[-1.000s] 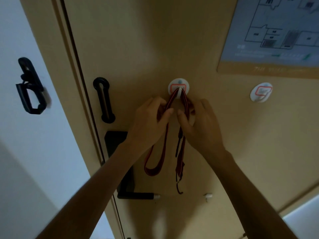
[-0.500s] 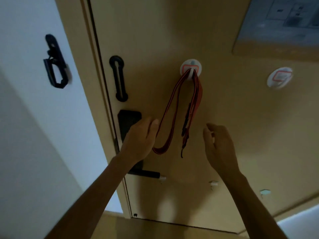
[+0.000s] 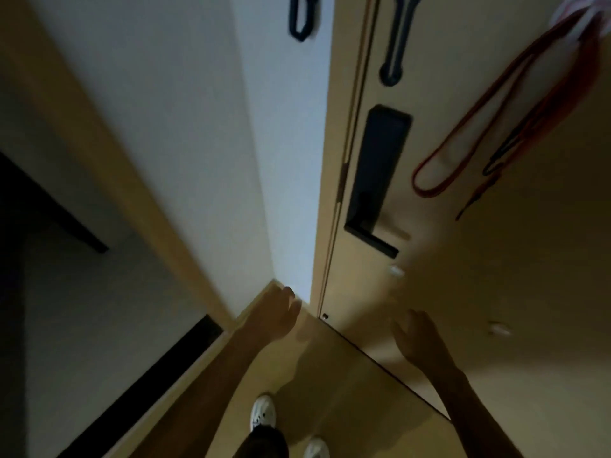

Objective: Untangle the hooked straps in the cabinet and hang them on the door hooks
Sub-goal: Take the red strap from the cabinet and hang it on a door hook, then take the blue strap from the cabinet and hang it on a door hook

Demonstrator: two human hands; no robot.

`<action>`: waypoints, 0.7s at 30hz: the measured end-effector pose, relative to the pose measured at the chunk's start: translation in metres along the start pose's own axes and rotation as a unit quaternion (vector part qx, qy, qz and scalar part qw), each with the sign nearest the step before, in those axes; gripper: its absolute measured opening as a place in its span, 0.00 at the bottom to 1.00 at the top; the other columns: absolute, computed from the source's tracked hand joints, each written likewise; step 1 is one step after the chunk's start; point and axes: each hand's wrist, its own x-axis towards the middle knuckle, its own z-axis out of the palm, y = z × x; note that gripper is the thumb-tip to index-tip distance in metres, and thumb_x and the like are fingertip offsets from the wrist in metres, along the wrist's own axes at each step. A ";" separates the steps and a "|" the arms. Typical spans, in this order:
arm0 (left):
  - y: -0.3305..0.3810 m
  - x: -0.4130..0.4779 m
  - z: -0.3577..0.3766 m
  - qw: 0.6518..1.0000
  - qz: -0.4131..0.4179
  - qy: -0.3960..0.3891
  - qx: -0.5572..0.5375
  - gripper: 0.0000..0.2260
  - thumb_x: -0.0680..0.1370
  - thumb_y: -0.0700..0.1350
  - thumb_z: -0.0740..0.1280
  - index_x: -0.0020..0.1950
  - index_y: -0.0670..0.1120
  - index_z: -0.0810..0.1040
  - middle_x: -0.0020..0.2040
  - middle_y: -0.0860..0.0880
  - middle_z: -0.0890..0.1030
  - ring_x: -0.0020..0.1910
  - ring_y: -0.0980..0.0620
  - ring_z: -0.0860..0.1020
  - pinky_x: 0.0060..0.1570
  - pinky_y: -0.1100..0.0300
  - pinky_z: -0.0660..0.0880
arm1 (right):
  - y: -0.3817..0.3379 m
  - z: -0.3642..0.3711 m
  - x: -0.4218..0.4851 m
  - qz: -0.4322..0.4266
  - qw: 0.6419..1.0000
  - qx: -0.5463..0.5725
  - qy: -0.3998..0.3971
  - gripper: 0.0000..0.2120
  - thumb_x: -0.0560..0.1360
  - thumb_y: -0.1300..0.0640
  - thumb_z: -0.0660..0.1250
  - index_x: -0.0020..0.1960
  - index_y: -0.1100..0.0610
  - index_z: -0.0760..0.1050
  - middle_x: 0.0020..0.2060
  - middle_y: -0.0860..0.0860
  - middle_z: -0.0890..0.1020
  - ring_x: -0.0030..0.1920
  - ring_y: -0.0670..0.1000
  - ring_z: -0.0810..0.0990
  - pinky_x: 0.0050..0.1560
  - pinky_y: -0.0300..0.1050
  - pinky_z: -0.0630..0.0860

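Note:
A red strap (image 3: 469, 127) hangs in loops from a white round door hook (image 3: 577, 8) at the top right corner, its dark clip end dangling near the door. My left hand (image 3: 276, 315) is low in the view, fingers relaxed and empty, over the floor by the door's bottom corner. My right hand (image 3: 420, 338) is also low and empty, fingers loosely spread, in front of the door's lower part. Both hands are well below the strap and touch nothing.
The tan door (image 3: 496, 259) carries a black lock plate with lever handle (image 3: 377, 180) and a black latch (image 3: 395, 44). Another black latch piece (image 3: 301, 18) sits on the white wall at left. My white shoes (image 3: 263, 413) stand on the wooden floor. A dark opening lies far left.
Both hands have dropped away from the hanging strap and hold nothing. The view has swung down and left, so the strap and hook now sit at the top right.

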 end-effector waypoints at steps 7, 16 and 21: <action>-0.100 -0.112 0.027 0.981 -0.193 -0.019 0.003 0.22 0.82 0.53 0.52 0.73 0.45 0.59 0.74 0.44 0.62 0.72 0.44 0.62 0.70 0.48 0.62 | -0.083 0.082 -0.019 -0.144 0.975 -0.074 -0.151 0.24 0.80 0.47 0.57 0.71 0.59 0.65 0.69 0.56 0.70 0.69 0.55 0.68 0.68 0.49 0.66; -0.222 -0.325 0.047 0.902 -0.408 0.067 -0.124 0.22 0.81 0.54 0.53 0.73 0.46 0.61 0.72 0.43 0.65 0.70 0.43 0.64 0.66 0.48 0.65 | -0.208 0.209 -0.113 -0.318 0.881 -0.217 -0.274 0.25 0.80 0.45 0.55 0.73 0.55 0.61 0.72 0.53 0.66 0.71 0.54 0.64 0.68 0.49 0.66; -0.281 -0.471 0.061 0.825 -0.506 0.158 -0.194 0.23 0.81 0.55 0.53 0.73 0.45 0.62 0.72 0.43 0.65 0.70 0.43 0.64 0.67 0.47 0.65 | -0.282 0.300 -0.223 -0.422 0.805 -0.267 -0.320 0.26 0.79 0.44 0.56 0.73 0.55 0.61 0.72 0.53 0.66 0.72 0.53 0.63 0.69 0.48 0.63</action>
